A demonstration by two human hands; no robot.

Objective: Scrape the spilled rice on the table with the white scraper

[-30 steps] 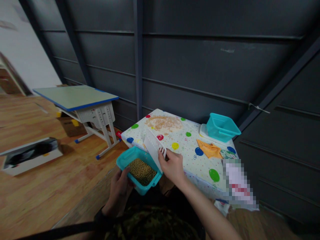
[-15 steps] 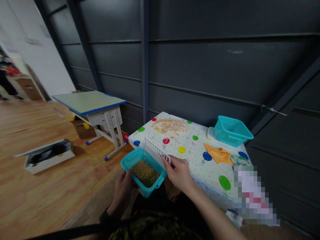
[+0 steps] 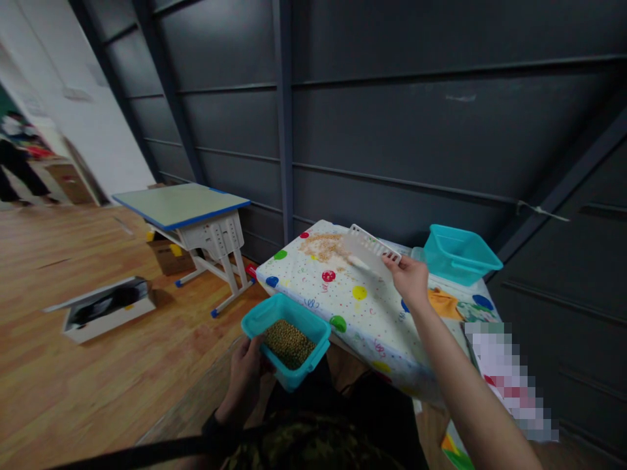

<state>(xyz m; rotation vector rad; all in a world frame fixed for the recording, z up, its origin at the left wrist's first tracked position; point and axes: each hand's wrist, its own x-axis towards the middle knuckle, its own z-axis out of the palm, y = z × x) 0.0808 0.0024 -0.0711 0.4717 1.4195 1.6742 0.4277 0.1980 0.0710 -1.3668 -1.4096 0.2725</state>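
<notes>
My left hand [image 3: 246,373] grips the near left rim of a teal plastic bin [image 3: 294,377], which is held in front of the table edge. A heap of small yellow-green beans [image 3: 290,343] lies in the bin. Over the table, my right hand [image 3: 410,277] is closed on one end of a white slotted plastic plate [image 3: 367,249], held tilted. Beyond and left of the plate, small tan grains [image 3: 321,247] are spread thinly on the white tablecloth [image 3: 345,297] with coloured dots. The plate's far side hides part of them.
A second teal bin [image 3: 460,256] stands at the table's back right. Near it lie an orange cloth [image 3: 445,304] and a blurred-out packet [image 3: 509,378]. A desk [image 3: 183,203] stands left, with an open white box [image 3: 110,310] on the floor. A dark panel wall [image 3: 392,130] closes off the back.
My right hand has carried the white slotted plate away from above the teal bin, right and farther over the table. My left hand and the bin have barely moved.
</notes>
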